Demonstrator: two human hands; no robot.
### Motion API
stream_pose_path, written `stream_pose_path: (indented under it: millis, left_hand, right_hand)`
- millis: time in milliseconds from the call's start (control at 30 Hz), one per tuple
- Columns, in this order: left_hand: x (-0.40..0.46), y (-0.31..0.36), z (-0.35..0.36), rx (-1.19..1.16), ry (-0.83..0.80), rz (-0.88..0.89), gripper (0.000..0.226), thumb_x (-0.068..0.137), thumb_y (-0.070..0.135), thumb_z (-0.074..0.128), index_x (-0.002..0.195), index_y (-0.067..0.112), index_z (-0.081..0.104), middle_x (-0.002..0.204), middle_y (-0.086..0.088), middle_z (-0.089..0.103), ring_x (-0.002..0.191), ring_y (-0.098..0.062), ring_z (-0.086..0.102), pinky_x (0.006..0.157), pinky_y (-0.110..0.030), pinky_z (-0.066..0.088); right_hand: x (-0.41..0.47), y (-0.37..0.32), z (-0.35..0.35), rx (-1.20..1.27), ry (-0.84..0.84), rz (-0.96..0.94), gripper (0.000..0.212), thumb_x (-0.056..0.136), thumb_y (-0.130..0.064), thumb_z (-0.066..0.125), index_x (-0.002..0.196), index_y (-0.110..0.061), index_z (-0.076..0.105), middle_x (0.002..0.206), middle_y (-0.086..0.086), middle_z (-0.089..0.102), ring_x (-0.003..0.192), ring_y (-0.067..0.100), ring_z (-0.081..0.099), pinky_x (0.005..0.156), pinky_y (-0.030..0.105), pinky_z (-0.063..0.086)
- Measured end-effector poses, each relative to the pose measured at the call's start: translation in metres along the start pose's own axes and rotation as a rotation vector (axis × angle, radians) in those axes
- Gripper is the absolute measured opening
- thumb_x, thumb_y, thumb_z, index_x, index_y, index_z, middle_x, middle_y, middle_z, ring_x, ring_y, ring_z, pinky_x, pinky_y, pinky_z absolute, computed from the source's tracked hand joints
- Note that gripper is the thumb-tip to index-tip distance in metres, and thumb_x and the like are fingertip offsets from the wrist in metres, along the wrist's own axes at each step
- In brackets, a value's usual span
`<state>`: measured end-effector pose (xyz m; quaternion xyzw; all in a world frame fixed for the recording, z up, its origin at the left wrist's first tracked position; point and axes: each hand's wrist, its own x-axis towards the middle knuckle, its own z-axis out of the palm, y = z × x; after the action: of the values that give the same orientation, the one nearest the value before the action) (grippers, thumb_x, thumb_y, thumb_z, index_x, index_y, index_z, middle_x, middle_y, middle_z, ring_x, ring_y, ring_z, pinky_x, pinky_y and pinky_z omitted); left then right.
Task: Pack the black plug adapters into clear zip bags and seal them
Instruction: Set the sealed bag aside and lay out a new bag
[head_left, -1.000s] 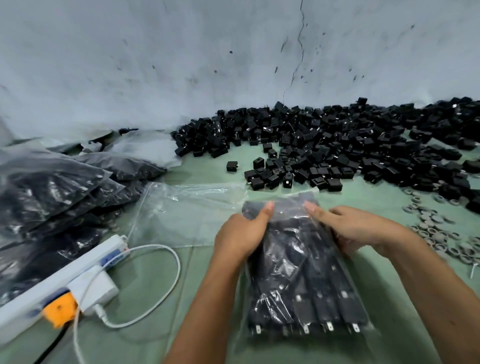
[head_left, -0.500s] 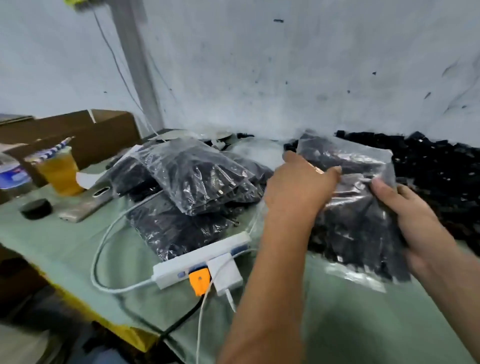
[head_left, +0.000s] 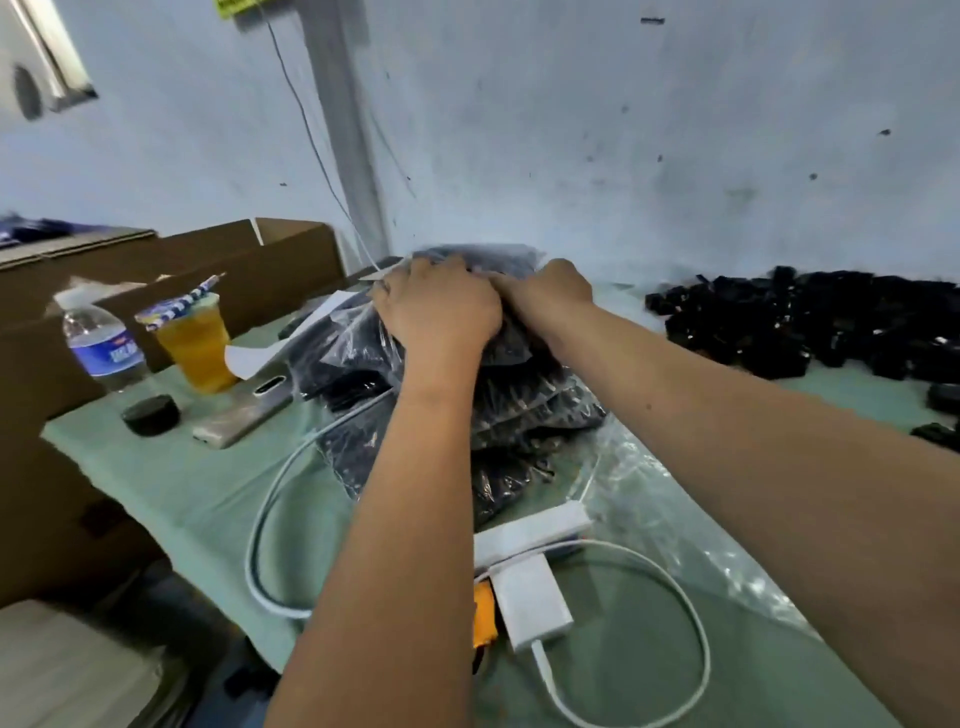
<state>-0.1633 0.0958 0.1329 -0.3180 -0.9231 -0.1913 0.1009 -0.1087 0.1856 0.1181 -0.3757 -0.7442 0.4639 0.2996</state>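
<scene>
A clear zip bag full of black plug adapters lies on top of a pile of filled bags at the back of the green table. My left hand and my right hand are both on it, side by side, fingers curled down over the plastic. The fingertips are hidden behind the hands. A heap of loose black adapters spreads along the wall on the right. Empty clear bags lie flat under my right forearm.
A white power strip with a white charger and looping cable sits in front of the pile. Left of it are a phone, a black cap, a drink cup and a water bottle. Cardboard boxes stand beyond the table's left edge.
Both hands lifted the filled bag from in front of me, carried it left and set it down on the pile of filled bags. The view swung left with them.
</scene>
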Motion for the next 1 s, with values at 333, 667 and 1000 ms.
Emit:
stream_pose_path:
  millis: [333,667,1000]
  left_hand:
    - [-0.033,0.072,0.026,-0.374,0.364,0.279,0.017,0.087,0.018,0.057,0.101,0.014,0.066,0.109,-0.007,0.063,0.107,-0.025,0.054,0.081,-0.027,0.036]
    - [-0.095,0.097,0.169,-0.067,-0.517,0.014,0.062,0.090,0.024,0.061,0.148,0.018,0.041,0.151,-0.021,0.036,0.138,-0.041,0.037,0.112,-0.058,0.037]
    - [-0.123,0.142,0.146,-0.227,-0.432,0.154,0.007,0.082,0.007,0.057,0.089,0.004,0.056,0.109,-0.018,0.070,0.096,-0.034,0.068,0.078,-0.032,0.052]
  right_hand:
    - [0.006,0.103,-0.053,0.132,0.166,0.044,0.030,0.094,-0.036,0.066,0.076,-0.015,0.058,0.090,0.021,0.073,0.085,0.038,0.071,0.073,0.046,0.053]
    - [-0.085,0.263,-0.143,-0.950,-0.047,-0.090,0.069,0.092,-0.079,0.038,0.150,-0.041,0.040,0.157,0.001,0.040,0.145,0.025,0.030,0.115,0.045,0.031]
    - [-0.131,0.285,-0.197,-0.580,0.156,-0.045,0.032,0.099,-0.045,0.063,0.121,-0.024,0.074,0.127,-0.003,0.070,0.117,0.014,0.062,0.099,0.022,0.043]
